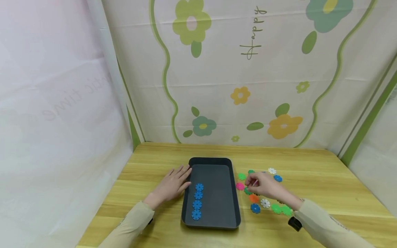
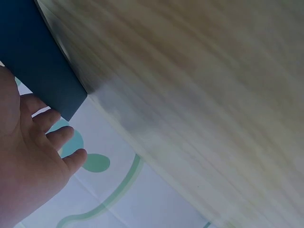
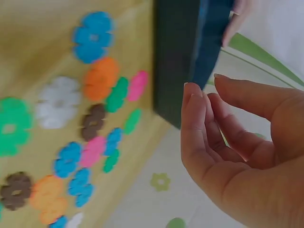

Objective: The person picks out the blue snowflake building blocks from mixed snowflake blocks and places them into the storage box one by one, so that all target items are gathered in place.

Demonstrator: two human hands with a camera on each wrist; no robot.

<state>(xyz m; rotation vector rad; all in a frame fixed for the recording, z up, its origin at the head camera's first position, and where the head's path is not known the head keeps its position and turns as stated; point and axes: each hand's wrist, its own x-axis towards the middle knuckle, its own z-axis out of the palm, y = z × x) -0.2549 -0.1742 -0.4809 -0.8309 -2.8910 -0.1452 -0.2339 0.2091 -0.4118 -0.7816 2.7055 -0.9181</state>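
My left hand point(image 1: 172, 184) lies with spread fingers at the left rim of a dark rectangular tray point(image 1: 232, 193). In the left wrist view its fingers point(image 2: 61, 137) extend by the tray's dark side wall point(image 2: 47, 71). Several blue snowflake discs point(image 1: 197, 204) form a column along the tray's left side. Right of the tray, my right hand point(image 1: 263, 185) hovers above scattered discs, fingers bent. The right wrist view shows a gap between thumb and fingertips, and no disc between them. A pink disc point(image 1: 240, 186) and an orange disc point(image 1: 253, 198) lie near this hand.
More loose discs lie right of the tray, among them white point(image 1: 265, 203), blue point(image 1: 255, 208) and bright green point(image 1: 286, 210) ones. They lie on a wooden table point(image 1: 155, 155). Behind it hangs a flower-print cloth point(image 1: 214, 96), with another cloth point(image 1: 62, 137) at the left.
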